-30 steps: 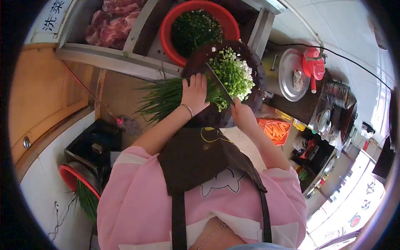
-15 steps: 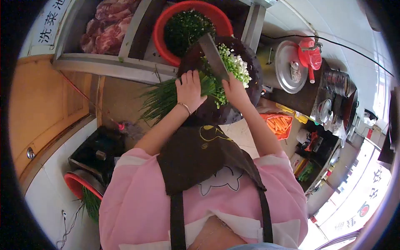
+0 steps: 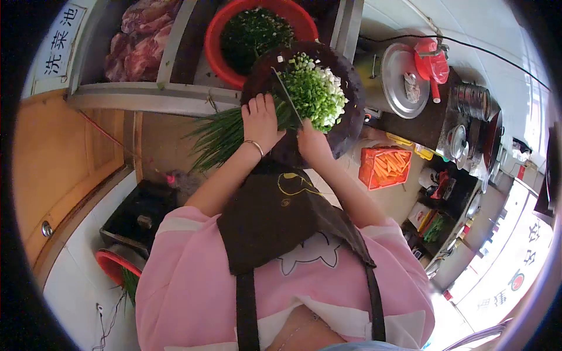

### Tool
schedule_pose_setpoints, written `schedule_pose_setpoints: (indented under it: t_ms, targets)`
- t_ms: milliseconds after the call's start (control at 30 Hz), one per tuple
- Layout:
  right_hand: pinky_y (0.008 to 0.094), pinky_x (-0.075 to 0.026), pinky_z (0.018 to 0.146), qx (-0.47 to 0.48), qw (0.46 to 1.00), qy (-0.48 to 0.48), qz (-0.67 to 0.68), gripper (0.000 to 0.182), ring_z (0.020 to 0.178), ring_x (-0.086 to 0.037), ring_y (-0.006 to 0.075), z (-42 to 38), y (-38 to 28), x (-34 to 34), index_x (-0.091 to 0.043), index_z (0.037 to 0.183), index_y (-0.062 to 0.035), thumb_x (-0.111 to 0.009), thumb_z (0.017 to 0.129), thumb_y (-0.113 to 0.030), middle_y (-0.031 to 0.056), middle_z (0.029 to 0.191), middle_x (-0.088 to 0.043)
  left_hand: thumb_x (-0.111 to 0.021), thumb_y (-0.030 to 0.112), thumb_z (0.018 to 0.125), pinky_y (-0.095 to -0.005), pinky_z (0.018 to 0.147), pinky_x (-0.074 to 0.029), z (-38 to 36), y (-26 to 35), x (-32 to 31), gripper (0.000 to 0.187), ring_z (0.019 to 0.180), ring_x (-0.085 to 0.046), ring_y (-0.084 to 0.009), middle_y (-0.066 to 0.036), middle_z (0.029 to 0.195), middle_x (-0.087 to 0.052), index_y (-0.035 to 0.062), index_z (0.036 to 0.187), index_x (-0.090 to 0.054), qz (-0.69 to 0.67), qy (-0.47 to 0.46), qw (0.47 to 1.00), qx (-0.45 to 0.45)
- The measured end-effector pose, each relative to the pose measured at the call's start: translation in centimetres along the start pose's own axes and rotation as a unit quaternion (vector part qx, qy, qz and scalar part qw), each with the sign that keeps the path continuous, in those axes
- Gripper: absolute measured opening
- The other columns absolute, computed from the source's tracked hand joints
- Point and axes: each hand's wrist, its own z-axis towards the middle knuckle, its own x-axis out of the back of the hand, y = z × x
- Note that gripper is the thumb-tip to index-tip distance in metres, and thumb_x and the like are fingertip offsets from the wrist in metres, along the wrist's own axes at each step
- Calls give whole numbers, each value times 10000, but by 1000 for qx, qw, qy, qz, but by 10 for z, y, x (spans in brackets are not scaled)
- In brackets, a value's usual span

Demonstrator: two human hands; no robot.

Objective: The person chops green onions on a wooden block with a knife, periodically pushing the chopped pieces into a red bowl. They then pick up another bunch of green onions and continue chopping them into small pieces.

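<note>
There are two hands (image 3: 261, 123) (image 3: 315, 145), one knife (image 3: 286, 94), one chopping board (image 3: 353, 99)

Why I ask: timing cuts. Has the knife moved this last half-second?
Yes: the knife dropped lower in view and no longer overlaps the red basin.

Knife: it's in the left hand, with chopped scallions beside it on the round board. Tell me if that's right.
Wrong hand: the head view shows the knife in the right hand, not the left. Chopped scallions do lie beside it on the round board.

knife (image 3: 287, 95): handle hidden; red basin (image 3: 303, 23), raw meat (image 3: 143, 44) cropped at top.
</note>
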Motion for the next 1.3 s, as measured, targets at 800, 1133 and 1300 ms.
schedule_pose_setpoints:
  t_ms: [800,1133,1300]
  targets:
    - [567,-488,614,14,997,54,47,188,679,-613,469,25,-27,-12,-420,1023,-14,-479,904,-147,286,704,-610,-842,401,558,-498,973,-367,1,-4,-2,987,1197,-413,-335,-180,1303,-430,-21,1315,-369,-6,9,1000,7]
    - [526,-464,619,46,993,51,100,246,700,-606,453,24,-6,25,-468,1058,20,-517,910,-169,280,723,-605,-845,358,554,-469,952,-383,-9,-24,6,971,1175,-437,-325,-165,1274,-450,7,1325,-371,-14,3,999,-52]
    - [536,-458,650,0,989,45,140,237,776,-598,472,-34,4,47,-464,1048,14,-518,922,-179,282,781,-614,-846,362,556,-459,960,-384,-9,-26,4,1003,1183,-435,-331,-169,1286,-445,13,1351,-343,-22,14,999,-48]
